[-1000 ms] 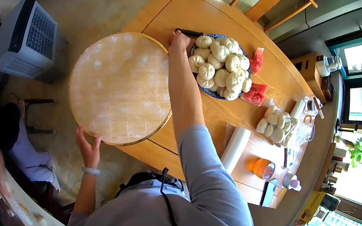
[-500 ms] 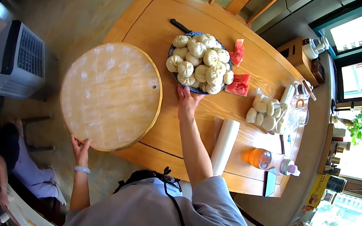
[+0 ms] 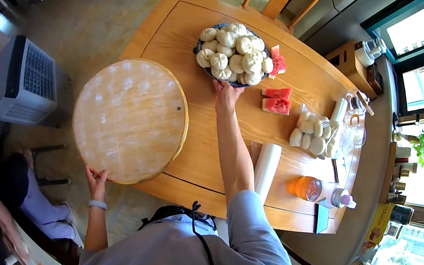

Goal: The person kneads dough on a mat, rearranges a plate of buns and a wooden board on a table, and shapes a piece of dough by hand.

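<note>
My left hand point(image 3: 97, 182) grips the near rim of a round woven bamboo tray point(image 3: 130, 119), which overhangs the table's left edge. The tray's surface carries pale floury marks. My right hand point(image 3: 226, 93) is at the near rim of a blue-patterned plate point(image 3: 196, 50), with its fingers partly hidden under it. Several pleated steamed buns point(image 3: 227, 38) are heaped on that plate. Red watermelon pieces point(image 3: 276, 105) lie to the right of the plate.
On the wooden table point(image 3: 203, 153) are a bag of white buns point(image 3: 313, 130), a white roll point(image 3: 266, 170), a bottle of orange drink point(image 3: 309, 188) and a phone point(image 3: 321, 219). Another person point(image 3: 43, 205) sits at lower left. An air cooler point(image 3: 29, 82) stands on the left.
My right hand has gone from the tray's far side to the plate's near rim. The plate has moved away and now covers the black-handled knife. My left hand stays on the tray.
</note>
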`<state>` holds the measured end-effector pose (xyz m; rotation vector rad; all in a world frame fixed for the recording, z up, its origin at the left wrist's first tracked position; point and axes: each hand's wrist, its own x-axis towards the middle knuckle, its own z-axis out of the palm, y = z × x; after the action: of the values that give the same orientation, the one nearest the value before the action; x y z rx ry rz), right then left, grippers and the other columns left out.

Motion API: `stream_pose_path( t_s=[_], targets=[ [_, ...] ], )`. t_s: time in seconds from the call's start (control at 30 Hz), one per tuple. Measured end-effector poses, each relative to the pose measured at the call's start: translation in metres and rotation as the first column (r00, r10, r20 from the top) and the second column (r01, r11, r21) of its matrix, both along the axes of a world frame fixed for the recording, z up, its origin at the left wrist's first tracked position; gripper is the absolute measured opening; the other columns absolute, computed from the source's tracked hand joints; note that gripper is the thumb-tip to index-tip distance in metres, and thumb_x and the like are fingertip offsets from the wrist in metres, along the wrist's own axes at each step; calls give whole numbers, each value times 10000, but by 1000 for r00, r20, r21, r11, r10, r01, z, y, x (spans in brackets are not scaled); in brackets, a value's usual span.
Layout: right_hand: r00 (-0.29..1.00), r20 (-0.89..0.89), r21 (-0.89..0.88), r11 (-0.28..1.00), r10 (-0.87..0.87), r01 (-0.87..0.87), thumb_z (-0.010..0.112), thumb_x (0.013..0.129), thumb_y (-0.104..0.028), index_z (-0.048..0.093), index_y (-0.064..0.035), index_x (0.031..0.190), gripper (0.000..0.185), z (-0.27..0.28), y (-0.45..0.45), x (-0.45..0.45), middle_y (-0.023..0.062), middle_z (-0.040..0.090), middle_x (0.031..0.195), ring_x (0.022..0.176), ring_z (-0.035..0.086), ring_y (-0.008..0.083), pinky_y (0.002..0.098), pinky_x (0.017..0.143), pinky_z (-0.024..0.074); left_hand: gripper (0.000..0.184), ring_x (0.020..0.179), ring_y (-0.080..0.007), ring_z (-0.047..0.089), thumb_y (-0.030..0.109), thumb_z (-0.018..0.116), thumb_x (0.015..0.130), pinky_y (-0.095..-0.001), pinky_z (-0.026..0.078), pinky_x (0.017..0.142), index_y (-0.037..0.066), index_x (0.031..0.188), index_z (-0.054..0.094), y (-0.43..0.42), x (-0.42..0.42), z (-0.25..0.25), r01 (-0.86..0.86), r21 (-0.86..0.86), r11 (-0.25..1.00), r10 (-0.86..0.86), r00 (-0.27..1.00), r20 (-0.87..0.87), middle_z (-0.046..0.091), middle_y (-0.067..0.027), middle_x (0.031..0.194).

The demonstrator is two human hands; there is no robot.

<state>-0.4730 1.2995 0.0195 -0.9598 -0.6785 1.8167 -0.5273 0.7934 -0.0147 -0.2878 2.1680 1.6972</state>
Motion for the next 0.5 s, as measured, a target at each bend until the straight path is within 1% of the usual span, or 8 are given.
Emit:
stream_pose_path(
  t_s=[0.03, 0.13, 0.23, 0.3, 0.33, 0.43, 0.47, 0.5],
  targets=[
    [1000, 17, -11, 1000, -6, 6, 436, 760, 139, 175, -173, 1357, 722, 1, 4, -3, 143, 358, 1329, 1080, 523, 285, 378, 716, 579, 914, 1075, -224, 518, 21, 678, 796, -329, 498, 795, 92, 1471, 68, 2, 2, 3, -30, -27, 999, 31, 999, 29, 383, -107, 1329],
    [999, 43, -14, 1000, 13, -13, 438, 756, 140, 140, -170, 1358, 740, 1, 13, -12, 144, 339, 1330, 1064, 522, 285, 397, 740, 573, 926, 972, -196, 555, 49, 686, 800, -296, 500, 644, 136, 1480, 65, 7, 2, 14, -14, -105, 994, 23, 996, 84, 422, -98, 1277],
    [998, 56, -42, 999, 11, -9, 458, 763, 132, 132, -177, 1352, 740, -2, 19, -17, 144, 334, 1324, 1052, 521, 279, 392, 731, 573, 914, 862, -159, 562, 54, 677, 803, -260, 476, 593, 147, 1483, 72, 9, 3, 27, -5, -161, 987, 22, 994, 103, 473, -101, 1211],
    [999, 47, -31, 999, 8, -7, 468, 770, 124, 136, -173, 1347, 729, -2, 23, -21, 142, 339, 1320, 1054, 520, 280, 387, 725, 574, 909, 795, -145, 556, 45, 667, 800, -249, 469, 562, 138, 1482, 73, 13, 3, 25, 84, -83, 993, -82, 996, 25, 511, -97, 1140],
    [999, 46, -28, 1000, 11, -9, 477, 773, 120, 159, -171, 1334, 707, -2, 24, -21, 146, 364, 1297, 997, 552, 276, 384, 708, 577, 907, 761, -138, 552, 41, 663, 799, -243, 466, 547, 133, 1482, 74, 15, 4, 25, 132, -52, 990, -133, 991, -14, 530, -94, 1105],
    [997, 54, 22, 998, 50, -52, 484, 782, 111, 171, -143, 1321, 673, -8, 21, -17, 159, 401, 1260, 915, 590, 267, 376, 685, 578, 894, 674, -122, 531, 30, 645, 801, -232, 447, 505, 113, 1481, 70, 31, 11, 21, 130, -202, 971, -149, 985, -85, 564, -83, 992],
    [994, 79, -5, 997, 78, -78, 514, 813, 69, 253, -91, 1277, 556, -12, 19, -13, 161, 476, 1170, 865, 610, 255, 354, 660, 574, 893, 662, -122, 532, 46, 656, 800, -239, 445, 500, 88, 1475, 73, 33, 13, 28, 173, -142, 975, -184, 981, -67, 579, -81, 930],
    [964, 144, -40, 975, 224, -221, 563, 839, 1, 310, -56, 1295, 525, -23, 20, -2, 160, 534, 1092, 875, 613, 237, 317, 680, 563, 895, 660, -123, 536, 56, 665, 797, -239, 444, 497, 77, 1472, 78, 38, 15, 33, 144, -186, 972, -159, 985, -68, 583, -81, 907]
  ],
)
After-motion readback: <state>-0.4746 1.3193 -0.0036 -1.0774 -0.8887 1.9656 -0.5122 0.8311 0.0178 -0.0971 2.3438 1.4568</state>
